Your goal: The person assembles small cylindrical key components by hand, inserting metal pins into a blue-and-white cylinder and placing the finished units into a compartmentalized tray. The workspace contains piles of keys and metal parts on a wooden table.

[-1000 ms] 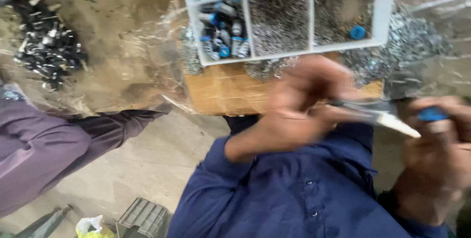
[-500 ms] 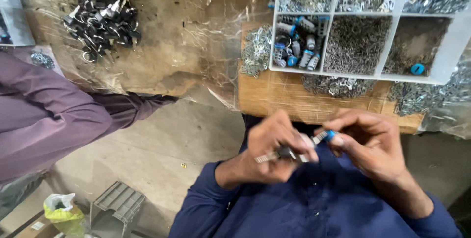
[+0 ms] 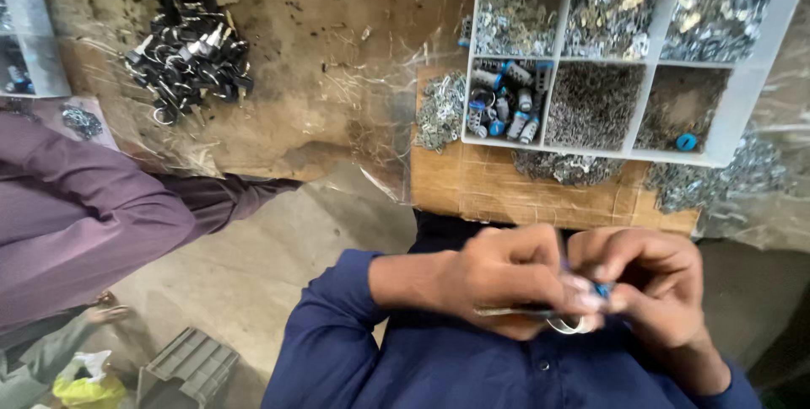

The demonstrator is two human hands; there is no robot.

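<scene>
Between my two hands sits a small, light, stiff metal key ring (image 3: 567,325); left hand (image 3: 506,278) pinches it closed, right hand (image 3: 645,287) curls around a tiny, slippery blue cap (image 3: 602,290).

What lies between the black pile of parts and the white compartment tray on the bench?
In the head view, only bare brown benchtop under crinkled clear plastic sheet separates the black pile from the white tray; a heap of small metal clips sits against the tray.

Small blue-tipped metal part (image 3: 596,293) pinched between both hands' fingertips; thin metal ring (image 3: 572,325) hanging just below left hand (image 3: 506,278).
</scene>
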